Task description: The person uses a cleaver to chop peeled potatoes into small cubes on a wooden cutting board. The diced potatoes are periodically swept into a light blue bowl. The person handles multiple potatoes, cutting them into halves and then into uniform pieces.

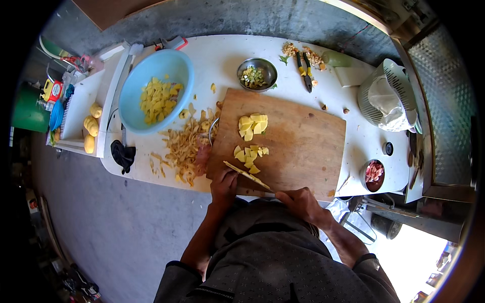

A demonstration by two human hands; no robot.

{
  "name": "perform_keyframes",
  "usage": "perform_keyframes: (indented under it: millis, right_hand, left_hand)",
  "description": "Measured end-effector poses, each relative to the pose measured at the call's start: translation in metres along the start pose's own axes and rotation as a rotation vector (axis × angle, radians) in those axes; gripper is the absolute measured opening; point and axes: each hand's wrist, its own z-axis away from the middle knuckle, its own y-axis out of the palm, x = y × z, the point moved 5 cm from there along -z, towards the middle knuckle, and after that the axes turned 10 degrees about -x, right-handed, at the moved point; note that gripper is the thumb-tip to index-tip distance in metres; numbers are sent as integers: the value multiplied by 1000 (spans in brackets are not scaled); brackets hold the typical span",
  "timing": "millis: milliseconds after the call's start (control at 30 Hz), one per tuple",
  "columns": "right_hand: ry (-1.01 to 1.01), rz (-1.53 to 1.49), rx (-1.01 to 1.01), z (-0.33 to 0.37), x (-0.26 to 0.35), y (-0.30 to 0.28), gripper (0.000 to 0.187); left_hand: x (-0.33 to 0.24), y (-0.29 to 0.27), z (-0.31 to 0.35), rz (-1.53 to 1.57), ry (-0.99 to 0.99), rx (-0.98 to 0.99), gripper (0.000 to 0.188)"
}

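My right hand (301, 204) is closed round the handle of a knife (248, 175) at the near edge of the wooden cutting board (298, 131). The blade points left and away, with pale yellow bits along it. By the blade's far end is my left hand (224, 186), its fingers curled; whatever they hold is hidden. Beyond the blade lie a small group of cut potato pieces (248, 156) and, farther back, a larger pile of potato pieces (252, 125).
Left of the board, potato peelings (184, 144) spread beside a blue basin (188, 76) of potato pieces. A metal bowl (273, 76) of chopped greens and pliers (305, 72) are at the back. A small bowl of meat (374, 171) and a basket (371, 108) stand right; whole potatoes (91, 126) lie far left.
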Motion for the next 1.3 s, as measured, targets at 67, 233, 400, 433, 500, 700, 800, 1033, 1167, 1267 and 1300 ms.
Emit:
perform_keyframes:
  millis: [67, 233, 400, 433, 500, 700, 800, 1033, 1167, 1267, 1300]
  right_hand:
    - [-32, -11, 9, 5, 7, -6, 37]
    - [-43, -25, 22, 11, 11, -11, 37]
    - [-71, 55, 3, 2, 9, -6, 36]
    - [-57, 65, -1, -1, 6, -3, 37]
    - [-31, 84, -11, -6, 2, 1, 37]
    - [-18, -27, -16, -3, -3, 0, 41]
    - [-7, 20, 19, 2, -6, -2, 40]
    - [-24, -25, 33, 5, 8, -9, 40]
    - [-40, 46, 3, -5, -1, 5, 41]
    - [-41, 14, -38, -8, -6, 7, 42]
    - [-45, -12, -55, -8, -6, 6, 42]
  left_hand:
    - [5, 1, 5, -11, -8, 17, 15]
    - [3, 1, 5, -7, -1, 10, 17]
    - [-2, 0, 1, -2, 7, -12, 15]
    - [-1, 0, 2, 2, 6, -12, 16]
    - [4, 1, 6, 8, 4, -14, 16]
    - [5, 2, 5, 9, 6, 12, 17]
    - [3, 0, 4, 3, -11, 15, 16]
    - [4, 1, 8, -24, -18, 9, 14]
    - [6, 1, 8, -19, 2, 6, 15]
    - [2, 1, 4, -4, 33, -11, 14]
    - [1, 0, 3, 3, 41, -16, 14]
